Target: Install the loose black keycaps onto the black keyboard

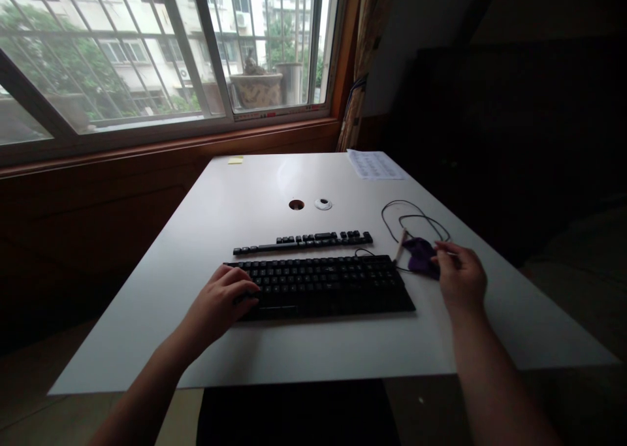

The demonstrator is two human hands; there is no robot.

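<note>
On the smooth white tabletop [353,351], my right fingers [453,249] pinch purple cloth [418,253]; my left fingers [230,277] curl over a black, oblong keyboard [318,286], their grip unclear.

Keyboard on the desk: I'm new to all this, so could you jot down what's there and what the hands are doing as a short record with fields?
Keyboard: black, flat on the white desk
Left hand: on the keyboard's left end
Right hand: at the right edge of the purple cloth; firmness of grip unclear
Loose keys: in two rows beyond the keyboard
Cable: looped beyond the cloth
Far edge: yellow note left, printed papers right
</note>
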